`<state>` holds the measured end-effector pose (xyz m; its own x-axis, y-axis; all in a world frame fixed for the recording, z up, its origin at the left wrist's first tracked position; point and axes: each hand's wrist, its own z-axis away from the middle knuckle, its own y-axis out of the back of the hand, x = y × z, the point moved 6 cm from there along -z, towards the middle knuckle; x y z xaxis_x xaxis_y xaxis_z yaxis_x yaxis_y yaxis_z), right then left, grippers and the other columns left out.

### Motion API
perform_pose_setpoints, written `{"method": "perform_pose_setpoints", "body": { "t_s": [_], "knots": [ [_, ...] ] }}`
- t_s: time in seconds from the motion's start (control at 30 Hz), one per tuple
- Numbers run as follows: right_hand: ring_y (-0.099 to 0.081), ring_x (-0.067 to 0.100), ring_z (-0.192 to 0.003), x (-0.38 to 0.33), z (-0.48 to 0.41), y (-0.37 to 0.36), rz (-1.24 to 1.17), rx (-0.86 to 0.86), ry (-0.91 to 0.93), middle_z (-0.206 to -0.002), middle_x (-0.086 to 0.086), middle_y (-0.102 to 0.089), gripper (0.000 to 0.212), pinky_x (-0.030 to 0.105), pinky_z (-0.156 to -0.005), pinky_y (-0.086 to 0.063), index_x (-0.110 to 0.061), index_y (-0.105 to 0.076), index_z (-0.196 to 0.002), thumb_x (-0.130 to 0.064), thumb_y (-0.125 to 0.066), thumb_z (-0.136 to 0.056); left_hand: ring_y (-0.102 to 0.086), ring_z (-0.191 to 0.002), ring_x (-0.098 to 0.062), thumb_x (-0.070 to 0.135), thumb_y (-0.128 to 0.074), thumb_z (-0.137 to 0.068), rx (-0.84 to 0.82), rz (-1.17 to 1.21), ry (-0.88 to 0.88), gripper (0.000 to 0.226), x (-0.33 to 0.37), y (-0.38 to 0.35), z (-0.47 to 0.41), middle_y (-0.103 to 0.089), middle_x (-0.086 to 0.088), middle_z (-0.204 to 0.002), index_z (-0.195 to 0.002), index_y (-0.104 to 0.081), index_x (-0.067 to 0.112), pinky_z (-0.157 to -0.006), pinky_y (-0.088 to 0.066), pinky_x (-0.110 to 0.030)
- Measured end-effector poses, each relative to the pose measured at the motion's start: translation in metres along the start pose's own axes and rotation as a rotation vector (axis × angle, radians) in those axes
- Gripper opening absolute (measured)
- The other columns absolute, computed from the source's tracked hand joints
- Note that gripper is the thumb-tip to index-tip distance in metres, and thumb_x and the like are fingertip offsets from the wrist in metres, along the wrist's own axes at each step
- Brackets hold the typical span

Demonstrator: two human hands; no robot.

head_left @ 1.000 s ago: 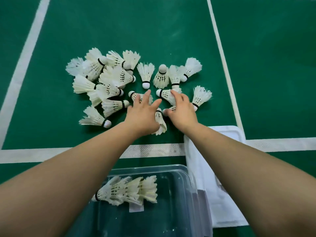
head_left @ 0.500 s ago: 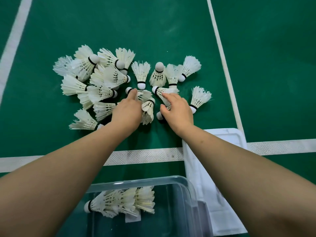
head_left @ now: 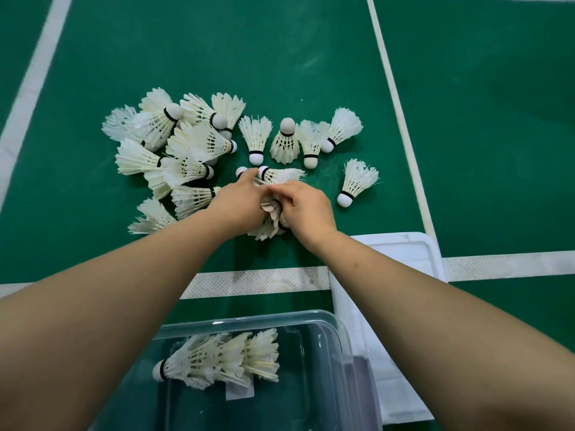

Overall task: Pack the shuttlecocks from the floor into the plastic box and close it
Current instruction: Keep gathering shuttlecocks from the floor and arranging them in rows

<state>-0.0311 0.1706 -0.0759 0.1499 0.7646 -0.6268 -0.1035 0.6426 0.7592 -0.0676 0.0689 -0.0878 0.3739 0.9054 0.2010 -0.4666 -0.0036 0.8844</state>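
Both hands meet over the green floor (head_left: 295, 57), fingers curled together around a small bunch of shuttlecocks (head_left: 270, 222): left hand (head_left: 239, 206) on one side, right hand (head_left: 306, 211) on the other, feathers poking out below and between them. One more shuttlecock (head_left: 280, 175) lies touching the fingertips on their far side. Left of the left hand, a dense pile of loose shuttlecocks (head_left: 174, 150), overlapping. Beyond the hands, a short row of four (head_left: 286, 141), some with cork toward the hands. Right of the right hand, a single shuttlecock (head_left: 356, 181), apart from the rest. Nearer the body, between the forearms, the clear plastic box (head_left: 329, 353) sits open, with a nested stack of shuttlecocks (head_left: 217, 359) lying on its side inside. The white lid (head_left: 413, 253) lies flat under the right forearm, just beside the box.
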Motion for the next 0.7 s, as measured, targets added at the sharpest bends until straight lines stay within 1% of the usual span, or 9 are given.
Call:
{"method": "perform_pose_setpoints", "body": {
  "t_s": [0.07, 0.13, 0.23, 0.3, 0.37, 0.43, 0.5, 0.6, 0.7],
  "knots": [
    [-0.056, 0.021, -0.115, 0.003, 0.001, 0.001, 0.01, -0.031, -0.033, -0.124, -0.003, -0.063, 0.039, 0.031, -0.094, -0.044, -0.029, -0.066, -0.118, -0.008, -0.044, -0.093, -0.054, -0.092, -0.037, 0.014, -0.05, -0.085, 0.091, 0.022, -0.002, 0.036, 0.0, 0.002, 0.002, -0.035, -0.013, -0.136, -0.121, -0.042, 0.015, -0.07, -0.037, -0.039],
    [-0.056, 0.022, -0.115, 0.004, 0.002, -0.002, 0.034, -0.079, -0.034, -0.125, -0.003, -0.062, 0.04, 0.033, -0.094, -0.045, -0.028, -0.066, -0.116, -0.007, -0.043, -0.092, -0.051, -0.081, -0.037, 0.01, -0.05, -0.085, 0.147, 0.064, 0.013, 0.039, 0.0, 0.002, 0.004, -0.04, -0.016, -0.124, -0.122, -0.036, 0.015, -0.065, -0.03, -0.037],
    [-0.055, 0.021, -0.115, -0.001, 0.005, -0.003, 0.043, -0.099, 0.01, -0.123, -0.002, -0.063, 0.039, 0.032, -0.092, -0.044, -0.026, -0.065, -0.118, -0.007, -0.044, -0.091, -0.048, -0.082, -0.033, 0.007, -0.052, -0.082, 0.122, 0.108, 0.042, 0.076, 0.004, 0.005, -0.001, -0.039, -0.014, -0.121, -0.142, -0.015, 0.035, -0.068, -0.036, -0.036],
    [-0.055, 0.022, -0.113, -0.005, 0.005, -0.002, 0.072, -0.102, 0.052, -0.12, -0.001, -0.063, 0.038, 0.031, -0.086, -0.044, -0.025, -0.065, -0.118, -0.008, -0.045, -0.09, -0.048, -0.096, -0.03, 0.006, -0.055, -0.079, 0.067, 0.123, 0.028, 0.09, 0.009, 0.005, -0.005, -0.033, -0.013, -0.13, -0.143, -0.006, 0.045, -0.079, -0.043, -0.037],
    [-0.055, 0.024, -0.11, -0.006, 0.006, -0.001, 0.098, -0.119, 0.086, -0.119, 0.001, -0.062, 0.034, 0.033, -0.082, -0.043, -0.022, -0.065, -0.116, -0.009, -0.046, -0.09, -0.037, -0.126, -0.032, 0.007, -0.055, -0.079, 0.04, 0.155, -0.003, 0.086, 0.012, 0.002, -0.007, -0.018, -0.012, -0.147, -0.141, -0.012, 0.049, -0.099, -0.04, -0.038],
    [-0.055, 0.025, -0.111, -0.007, 0.007, -0.001, 0.11, -0.141, 0.11, -0.121, 0.002, -0.062, 0.034, 0.033, -0.082, -0.044, -0.019, -0.066, -0.115, -0.008, -0.047, -0.089, -0.022, -0.139, -0.032, 0.009, -0.053, -0.08, 0.032, 0.201, -0.028, 0.076, 0.011, 0.0, -0.007, -0.005, -0.01, -0.154, -0.14, -0.023, 0.045, -0.107, -0.033, -0.039],
    [-0.054, 0.025, -0.111, -0.007, 0.008, 0.0, 0.108, -0.154, 0.115, -0.12, 0.003, -0.061, 0.035, 0.033, -0.081, -0.042, -0.018, -0.065, -0.114, -0.006, -0.047, -0.087, -0.024, -0.138, -0.033, 0.008, -0.054, -0.078, 0.046, 0.245, -0.057, 0.069, 0.012, 0.0, -0.008, -0.005, -0.009, -0.155, -0.138, -0.032, 0.035, -0.105, -0.032, -0.038],
    [-0.053, 0.027, -0.111, -0.009, 0.008, -0.001, 0.086, -0.165, 0.13, -0.12, 0.006, -0.059, 0.033, 0.033, -0.081, -0.04, -0.014, -0.064, -0.114, -0.005, -0.045, -0.089, -0.036, -0.13, -0.032, 0.006, -0.056, -0.078, 0.103, 0.262, -0.133, 0.06, 0.014, 0.006, -0.01, -0.021, -0.007, -0.151, -0.133, -0.04, 0.022, -0.099, -0.034, -0.034],
    [-0.053, 0.027, -0.111, -0.009, 0.012, -0.001, 0.04, -0.126, 0.131, -0.123, 0.005, -0.058, 0.034, 0.035, -0.083, -0.042, -0.016, -0.062, -0.117, -0.006, -0.043, -0.091, -0.046, -0.115, -0.032, 0.004, -0.057, -0.075, 0.125, 0.247, -0.181, 0.059, 0.014, 0.008, -0.008, -0.036, -0.005, -0.141, -0.13, -0.042, 0.018, -0.083, -0.033, -0.028]
  ]
}}
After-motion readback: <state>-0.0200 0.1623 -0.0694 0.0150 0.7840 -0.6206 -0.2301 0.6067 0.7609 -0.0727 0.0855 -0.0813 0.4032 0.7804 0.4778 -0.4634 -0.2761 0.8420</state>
